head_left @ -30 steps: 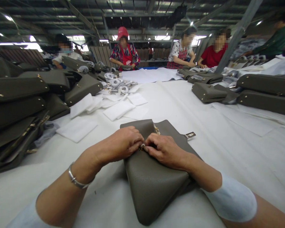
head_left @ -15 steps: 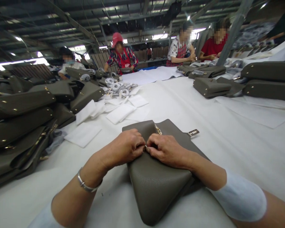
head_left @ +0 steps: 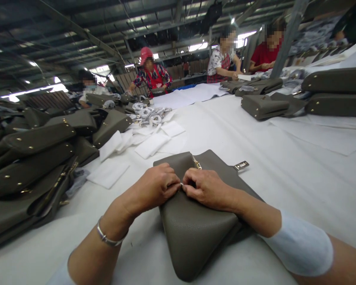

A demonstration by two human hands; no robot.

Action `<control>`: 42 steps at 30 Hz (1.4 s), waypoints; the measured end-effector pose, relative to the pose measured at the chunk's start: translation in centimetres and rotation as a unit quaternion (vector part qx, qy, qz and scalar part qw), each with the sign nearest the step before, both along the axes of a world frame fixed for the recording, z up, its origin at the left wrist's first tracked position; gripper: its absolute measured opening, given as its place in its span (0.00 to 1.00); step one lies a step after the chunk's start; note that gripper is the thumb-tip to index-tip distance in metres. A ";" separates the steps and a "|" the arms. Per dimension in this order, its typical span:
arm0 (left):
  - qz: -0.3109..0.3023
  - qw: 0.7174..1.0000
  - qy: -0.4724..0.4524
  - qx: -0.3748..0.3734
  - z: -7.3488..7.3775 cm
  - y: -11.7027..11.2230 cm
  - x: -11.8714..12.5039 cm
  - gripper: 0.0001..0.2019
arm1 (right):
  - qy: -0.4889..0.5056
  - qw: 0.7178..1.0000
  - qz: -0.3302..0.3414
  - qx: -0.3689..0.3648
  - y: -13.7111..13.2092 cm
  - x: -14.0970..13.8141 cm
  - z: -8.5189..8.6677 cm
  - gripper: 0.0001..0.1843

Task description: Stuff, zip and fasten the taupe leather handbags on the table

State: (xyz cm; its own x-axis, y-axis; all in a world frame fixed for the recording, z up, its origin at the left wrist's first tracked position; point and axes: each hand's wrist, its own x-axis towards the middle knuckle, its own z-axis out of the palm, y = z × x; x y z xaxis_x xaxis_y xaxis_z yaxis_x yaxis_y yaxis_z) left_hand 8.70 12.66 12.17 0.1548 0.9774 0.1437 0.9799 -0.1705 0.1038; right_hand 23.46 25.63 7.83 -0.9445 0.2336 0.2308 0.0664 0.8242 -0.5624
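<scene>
A grey-green leather handbag [head_left: 192,233] lies flat on the white table cover [head_left: 284,174] right in front of me. My left hand [head_left: 156,186] and my right hand [head_left: 206,188] rest on its upper side, fingertips meeting. Both are closed in a pinch on a small metal fitting of the bag, which shows only as a glint between the fingers. A gold clasp [head_left: 196,162] and a metal buckle tab [head_left: 241,165] stick out just beyond my hands. A silver bracelet [head_left: 106,237] is on my left wrist.
A pile of the same handbags [head_left: 32,170] fills the left side, more bags [head_left: 265,106] lie at the right. White foam sheets [head_left: 150,144] and wrapped hardware [head_left: 146,111] lie ahead. Several people work at the far end of the table.
My hands have stayed pinched at the same spot on the bag. The view has swung slightly, so the piles on the left look closer.
</scene>
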 end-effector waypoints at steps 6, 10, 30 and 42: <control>0.000 1.000 0.026 -0.009 -0.5 0.4 0.5 0.08 | -0.001 0.998 0.019 0.057 -0.1 0.0 -0.1 0.05; -0.006 1.000 0.018 0.006 -0.9 0.4 0.3 0.07 | -0.014 0.998 0.020 0.063 -0.2 0.0 0.1 0.06; -0.017 0.993 -0.113 0.006 -0.9 0.8 0.0 0.08 | -0.028 0.998 0.027 0.048 -0.1 0.0 0.0 0.07; 0.010 0.993 -0.110 -0.038 -0.2 0.1 -0.8 0.06 | -0.025 1.000 0.009 0.000 0.0 -0.2 -0.1 0.05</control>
